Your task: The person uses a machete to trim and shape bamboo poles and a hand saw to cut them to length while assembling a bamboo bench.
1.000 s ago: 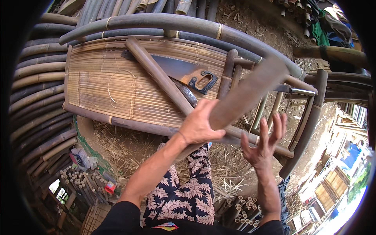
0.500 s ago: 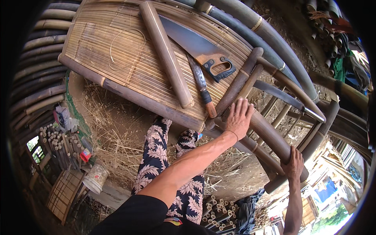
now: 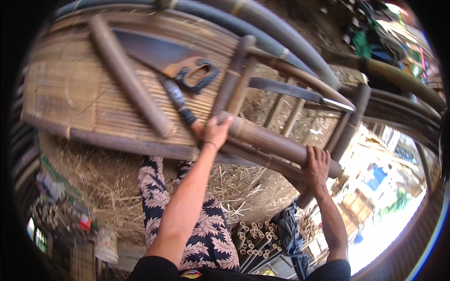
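Observation:
A thick brown bamboo pole (image 3: 274, 140) lies along the side of a bamboo frame (image 3: 262, 159) at the right end of a slatted bamboo bench. My left hand (image 3: 218, 132) is closed round the pole's left end. Near its other end, my right hand (image 3: 318, 167) curls its fingers over the top. Just left of my left hand is the knife (image 3: 180, 102) with a wooden and black-wrapped handle. Behind it rests a handsaw (image 3: 164, 54) with a wood and black grip. A second bamboo pole (image 3: 129, 77) lies slantwise across the bench slats.
A long dark blade (image 3: 286, 89) lies across the frame's rungs. Large bamboo poles (image 3: 281, 35) curve along the bench's far side (image 3: 61, 107). Straw covers the ground (image 3: 110, 187). Cut bamboo lengths (image 3: 255, 239) are stacked near my legs, beside a dark cloth (image 3: 288, 229). A bucket (image 3: 107, 246) stands lower left.
My left hand has gone from lying spread on the pole to gripping its left end. My right hand still holds the other end. The whole view has shifted, with the bench now further left.

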`<state>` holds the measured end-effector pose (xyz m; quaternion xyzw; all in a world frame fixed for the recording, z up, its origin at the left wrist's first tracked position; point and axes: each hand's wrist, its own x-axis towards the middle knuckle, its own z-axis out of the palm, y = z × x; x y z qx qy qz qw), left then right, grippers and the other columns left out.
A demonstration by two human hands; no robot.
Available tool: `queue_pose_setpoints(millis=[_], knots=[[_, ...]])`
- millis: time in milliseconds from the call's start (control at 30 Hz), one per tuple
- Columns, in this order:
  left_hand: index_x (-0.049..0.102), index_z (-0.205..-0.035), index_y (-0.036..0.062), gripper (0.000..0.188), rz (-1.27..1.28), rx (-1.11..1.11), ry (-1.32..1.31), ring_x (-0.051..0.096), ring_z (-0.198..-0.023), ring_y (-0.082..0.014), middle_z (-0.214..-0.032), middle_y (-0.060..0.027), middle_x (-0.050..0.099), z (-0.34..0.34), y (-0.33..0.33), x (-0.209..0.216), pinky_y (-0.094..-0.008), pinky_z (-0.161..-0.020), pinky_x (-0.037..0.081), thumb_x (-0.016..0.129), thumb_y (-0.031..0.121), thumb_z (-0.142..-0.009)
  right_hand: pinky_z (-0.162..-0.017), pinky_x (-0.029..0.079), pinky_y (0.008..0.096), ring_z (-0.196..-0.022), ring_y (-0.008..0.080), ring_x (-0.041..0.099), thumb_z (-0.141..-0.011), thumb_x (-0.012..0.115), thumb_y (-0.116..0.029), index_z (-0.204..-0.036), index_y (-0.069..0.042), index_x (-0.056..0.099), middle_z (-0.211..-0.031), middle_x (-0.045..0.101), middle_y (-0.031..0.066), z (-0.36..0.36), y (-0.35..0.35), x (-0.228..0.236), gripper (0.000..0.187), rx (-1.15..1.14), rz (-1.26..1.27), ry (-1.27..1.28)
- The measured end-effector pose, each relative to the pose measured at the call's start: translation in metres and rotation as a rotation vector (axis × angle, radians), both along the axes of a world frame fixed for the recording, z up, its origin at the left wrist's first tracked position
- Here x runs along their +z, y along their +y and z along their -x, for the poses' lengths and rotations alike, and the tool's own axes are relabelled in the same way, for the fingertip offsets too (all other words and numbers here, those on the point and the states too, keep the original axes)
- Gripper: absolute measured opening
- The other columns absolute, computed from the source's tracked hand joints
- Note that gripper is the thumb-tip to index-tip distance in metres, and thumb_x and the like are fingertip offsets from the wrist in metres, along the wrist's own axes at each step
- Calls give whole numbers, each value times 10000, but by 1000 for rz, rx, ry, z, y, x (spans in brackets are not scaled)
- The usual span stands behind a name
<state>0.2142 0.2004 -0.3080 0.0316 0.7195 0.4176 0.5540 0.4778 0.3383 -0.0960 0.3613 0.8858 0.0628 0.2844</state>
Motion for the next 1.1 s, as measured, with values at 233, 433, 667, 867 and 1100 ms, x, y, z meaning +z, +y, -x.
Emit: queue_pose_setpoints(millis=[233, 433, 667, 867, 1100], knots=[[513, -1295, 94, 493, 0, 174, -410, 502, -1158, -197, -1244, -22, 546, -6, -9, -37, -446, -975, 427, 619, 404, -926, -1087, 272, 506, -1190, 287, 445, -828, 581, -111, -1272, -182, 501, -1179, 499, 82, -16, -12, -12, 456, -171, -184, 164], [467, -1361, 114, 566, 5, 394, -406, 405, -1289, -218, -1348, -50, 485, -15, -9, -33, -468, -1080, 328, 637, 424, -919, -1095, 257, 501, -1214, 285, 438, -853, 543, -129, -1304, -182, 506, -1218, 493, 76, -33, -21, -22, 456, -169, -238, 275], [372, -1406, 110, 780, -2, 470, -577, 419, -1281, -291, -1387, -99, 418, -18, -11, -8, -466, -1059, 400, 747, 465, -822, -1097, 259, 500, -1214, 289, 435, -835, 561, -97, -1322, -138, 485, -1215, 478, 91, -25, -20, -18, 495, -130, -203, 284], [412, -1370, 35, 818, 3, 441, -554, 472, -1246, -292, -1357, -109, 475, -18, -16, -24, -492, -1050, 416, 755, 505, -795, -1143, 187, 492, -1314, 278, 351, -680, 753, -194, -1448, -138, 357, -1344, 419, 79, -21, -21, 0, 865, -169, -24, 219], [477, -1302, 78, 705, 46, 558, -660, 508, -1184, -277, -1266, -99, 527, -25, -13, -18, -483, -978, 473, 782, 451, -787, -1130, 223, 478, -1301, 276, 383, -677, 785, -188, -1400, -136, 411, -1346, 454, 76, -10, -19, 2, 816, -135, -5, 134]])
